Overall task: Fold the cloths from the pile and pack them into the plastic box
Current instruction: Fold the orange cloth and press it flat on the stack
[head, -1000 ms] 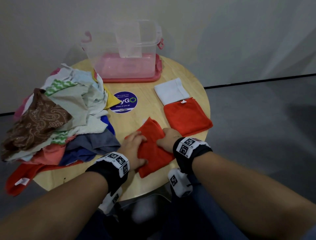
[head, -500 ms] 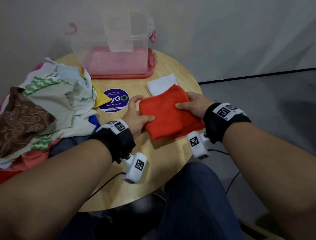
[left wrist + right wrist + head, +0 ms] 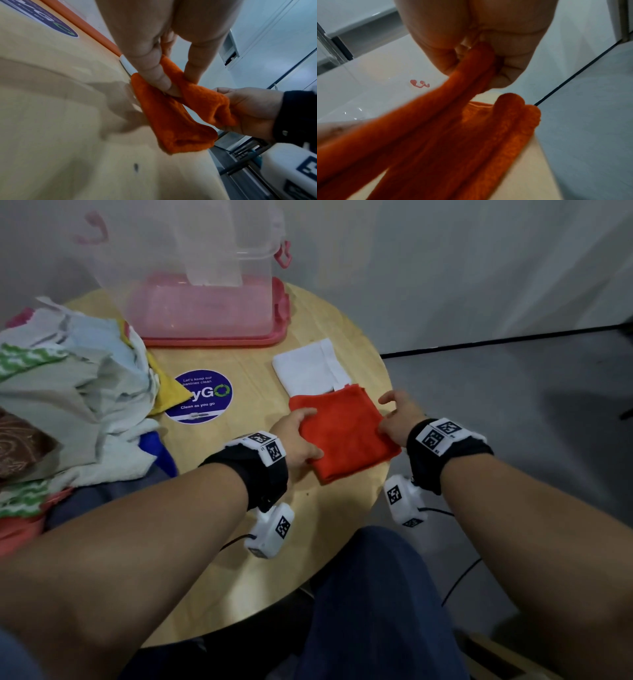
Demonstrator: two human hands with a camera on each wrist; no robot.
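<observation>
A folded orange cloth (image 3: 342, 433) is held just above a second folded orange cloth on the round wooden table (image 3: 239, 559). My left hand (image 3: 298, 436) pinches its left edge between thumb and fingers (image 3: 154, 75). My right hand (image 3: 397, 422) grips its right edge (image 3: 476, 65). A folded white cloth (image 3: 308, 364) lies just behind the orange ones. The clear plastic box (image 3: 205, 275) with pink clips stands on its pink lid at the back of the table. The pile of mixed cloths (image 3: 68, 405) sits at the left.
A round purple sticker (image 3: 198, 397) marks the table's middle. The table's right edge runs right beside the orange cloths, with grey floor (image 3: 513, 405) beyond. My blue-trousered leg (image 3: 370, 611) is under the table's near edge.
Both hands lifted the folded orange cloth from the table's near edge and carried it back and right, over the other orange cloth.
</observation>
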